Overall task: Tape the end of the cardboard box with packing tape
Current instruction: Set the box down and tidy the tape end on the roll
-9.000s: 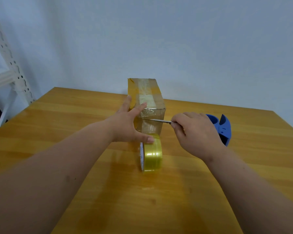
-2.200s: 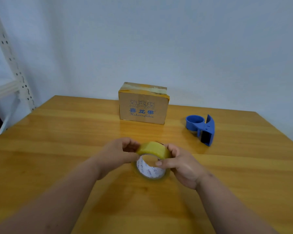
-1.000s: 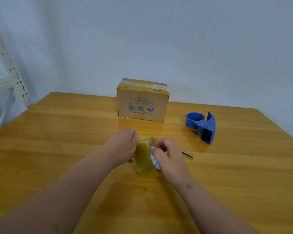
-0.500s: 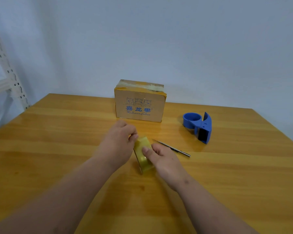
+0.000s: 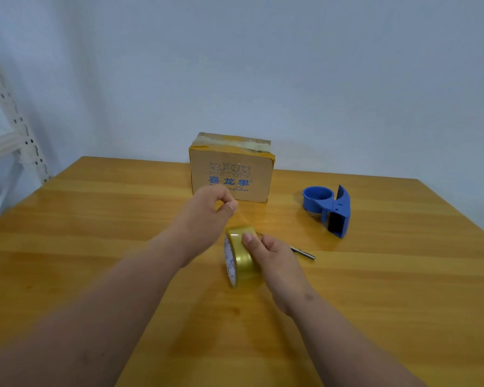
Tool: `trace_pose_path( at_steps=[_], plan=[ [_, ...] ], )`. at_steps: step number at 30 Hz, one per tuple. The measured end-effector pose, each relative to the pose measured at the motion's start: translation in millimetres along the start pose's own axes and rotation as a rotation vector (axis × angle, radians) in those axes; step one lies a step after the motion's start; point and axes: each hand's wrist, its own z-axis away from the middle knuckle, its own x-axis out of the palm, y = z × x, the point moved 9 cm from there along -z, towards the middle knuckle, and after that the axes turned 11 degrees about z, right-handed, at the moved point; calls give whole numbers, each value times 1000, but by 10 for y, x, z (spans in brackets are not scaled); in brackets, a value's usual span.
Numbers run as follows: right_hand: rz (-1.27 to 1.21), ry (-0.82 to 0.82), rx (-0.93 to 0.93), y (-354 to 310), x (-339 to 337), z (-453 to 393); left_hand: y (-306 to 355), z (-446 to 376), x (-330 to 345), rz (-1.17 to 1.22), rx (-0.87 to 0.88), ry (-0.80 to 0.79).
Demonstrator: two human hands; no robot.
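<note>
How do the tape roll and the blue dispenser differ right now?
The tape roll is translucent yellow; the blue dispenser is opaque blue plastic. The roll stands on edge, steadied by the right hand, with a strip pulled out by the left hand; the dispenser sits untouched, off to the right. The roll lies nearer the person, the dispenser farther back, about level with the cardboard box. Both rest on the wooden table.

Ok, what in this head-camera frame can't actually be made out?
- Pulled tape strip between the left hand and tape roll: clear and motion-blurred, edges barely traceable.
- Metal tool on the table: mostly hidden behind the right hand.
- Cardboard box: its ends face sideways, out of sight.
- Blue dispenser: blade too small to see.
</note>
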Motion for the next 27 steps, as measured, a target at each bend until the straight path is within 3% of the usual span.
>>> trace_pose_path(
  at_steps=[3, 11, 17, 27],
  plan=[
    [-16, -6, -16, 12, -47, 25, -164, 2, 65, 190, -159, -67],
    [-67, 241, -197, -435, -500, 80, -90, 20, 120, 167, -167, -108],
    [93, 218, -301, -677, -508, 33, -62, 24, 105, 135, -139, -114],
    [115, 183, -360, -727, -464, 4, -116, 37, 123, 6, -84, -131]
  ],
)
